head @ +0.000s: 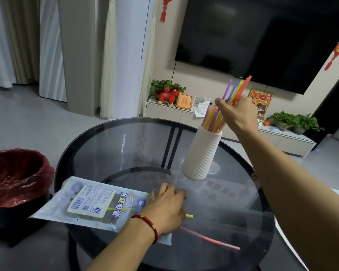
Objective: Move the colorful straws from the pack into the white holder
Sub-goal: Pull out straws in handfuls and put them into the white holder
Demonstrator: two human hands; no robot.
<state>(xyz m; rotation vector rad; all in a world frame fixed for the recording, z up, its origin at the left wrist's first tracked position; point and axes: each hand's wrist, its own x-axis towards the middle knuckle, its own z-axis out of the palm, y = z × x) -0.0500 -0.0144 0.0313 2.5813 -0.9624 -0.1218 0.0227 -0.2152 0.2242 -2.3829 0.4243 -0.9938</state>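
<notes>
nearest, at 6 o'clock, the pack [98, 204] is pressed flat on the surface [233, 212] by the left hand [165, 208], fingers spread. at 1 o'clock a bundle of straws [213, 118] is gripped by the right hand [237, 114] and is being lowered into the white holder [202, 153]; release is judged next, then the yellow straw [189, 216] is to be fetched.

A round dark glass table [106, 145] fills the foreground of a living room with a grey floor [27, 118]. At 12 o'clock stands a tall white floor-standing air conditioner [134, 45]; pale curtains [14, 40] hang at 10 o'clock. A large black television [262, 36] is mounted on the cream wall at 1 o'clock, above a low white cabinet [294, 142] bearing potted plants [294, 119] and a red horse figurine [167, 96]. A bin lined in red plastic [16, 177] sits at 9 o'clock.
</notes>
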